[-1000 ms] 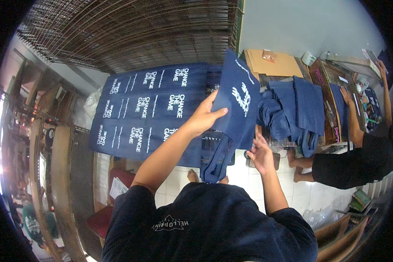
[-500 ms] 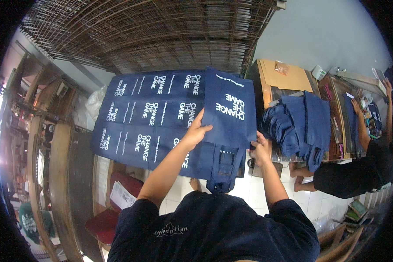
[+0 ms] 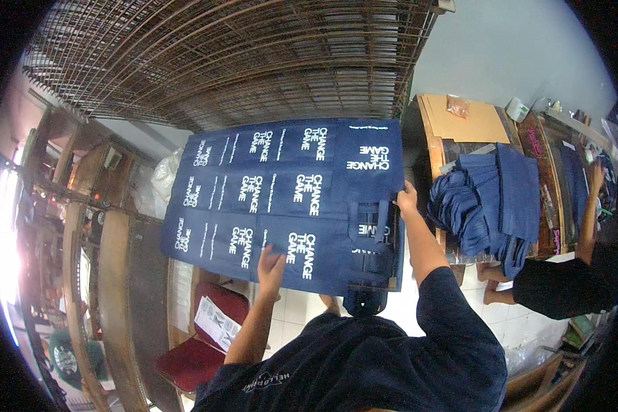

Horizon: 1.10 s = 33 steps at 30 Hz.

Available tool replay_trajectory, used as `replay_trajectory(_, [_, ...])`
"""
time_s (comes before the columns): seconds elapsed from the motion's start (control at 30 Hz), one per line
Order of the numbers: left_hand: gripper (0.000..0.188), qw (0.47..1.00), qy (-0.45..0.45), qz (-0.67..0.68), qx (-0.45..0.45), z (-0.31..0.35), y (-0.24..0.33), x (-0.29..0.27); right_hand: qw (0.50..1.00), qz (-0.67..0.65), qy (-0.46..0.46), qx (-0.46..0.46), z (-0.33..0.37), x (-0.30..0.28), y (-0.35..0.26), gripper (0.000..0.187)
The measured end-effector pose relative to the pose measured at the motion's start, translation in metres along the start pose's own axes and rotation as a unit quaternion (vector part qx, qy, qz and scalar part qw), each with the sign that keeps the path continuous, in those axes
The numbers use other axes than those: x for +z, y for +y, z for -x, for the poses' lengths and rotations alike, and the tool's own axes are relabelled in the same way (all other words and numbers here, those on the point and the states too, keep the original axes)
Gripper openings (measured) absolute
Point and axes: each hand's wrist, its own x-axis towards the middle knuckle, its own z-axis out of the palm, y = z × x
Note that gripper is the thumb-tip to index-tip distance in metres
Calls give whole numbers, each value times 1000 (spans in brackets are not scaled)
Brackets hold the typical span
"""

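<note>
Bag (image 3: pixel 358 180) pinched at its right edge by right hand (image 3: pixel 406 200), presumably for keeping it flat beside printed bags (image 3: pixel 276 207), with left hand (image 3: pixel 272 273) blurred, fingers seemingly released.

Light (image 3: pixel 8 230) glares at far left beyond wooden shelving (image 3: pixel 119 295), and a pale wall (image 3: pixel 491 58) rises above the white-tiled floor (image 3: pixel 295 310).

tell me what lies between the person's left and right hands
In the head view, white-printed navy fabric pieces lie between the left hand and the right hand.
</note>
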Motion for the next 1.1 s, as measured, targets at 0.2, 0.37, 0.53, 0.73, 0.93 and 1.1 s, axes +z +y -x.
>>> replay_trajectory(0.2, [42,983,124,-89,-105,109,-60,-55,1000,5,3,18,6,-3,-15,55])
replay_trajectory(0.37, [40,967,112,-158,-164,142,-68,-56,1000,13,20,16,7,-5,-7,55])
replay_trajectory(0.53, [38,963,127,-179,-157,143,-95,-73,1000,3,14,15,5,-3,-2,55])
replay_trajectory(0.73, [36,962,142,-175,-153,143,-97,-79,999,19,31,8,1,-2,-6,56])
replay_trajectory(0.93, [41,953,114,-242,-139,151,-112,-88,950,258,158,-73,-16,-9,12,43])
replay_trajectory(1.1, [47,922,64,-322,-206,173,-152,-115,962,116,188,-162,41,-29,0,35])
